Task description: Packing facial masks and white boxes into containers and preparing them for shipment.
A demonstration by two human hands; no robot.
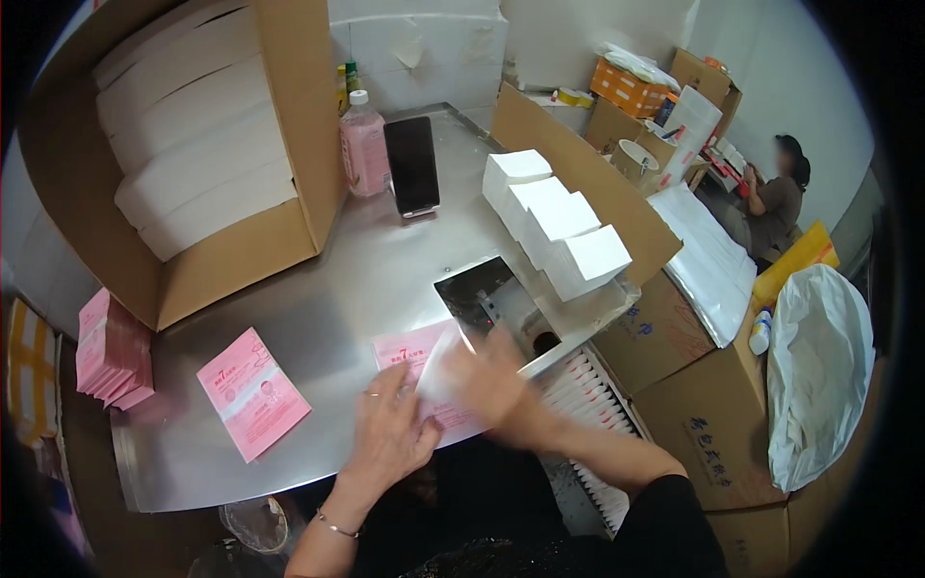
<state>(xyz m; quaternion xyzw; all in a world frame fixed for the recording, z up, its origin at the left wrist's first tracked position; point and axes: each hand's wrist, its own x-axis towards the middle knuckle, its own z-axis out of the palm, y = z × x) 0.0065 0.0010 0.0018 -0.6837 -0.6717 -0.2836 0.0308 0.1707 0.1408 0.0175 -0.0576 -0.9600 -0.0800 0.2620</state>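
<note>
A pink printed packet (400, 349) lies flat on the steel table in front of me. My left hand (385, 429) rests on its near left part, fingers stretched and thumb apart. Over the packet a white sheet or stack of thin paper (436, 371) stands tilted between my hands. My right hand (496, 382) is smeared by motion beside that white paper; its grip is unclear. Left of my hands lies a pile of flat pink packets (253, 395). Just beyond my right hand is a rectangular opening (487, 299) in the tabletop, with a metal part inside.
A big carton (241, 246) of white paper stacks stands at left, near bundled pink packets (114, 347). Behind are a pink bottle (364, 149) and a phone (412, 166). White paper stacks (559, 226) stand at right. Another person (776, 197) sits farther off.
</note>
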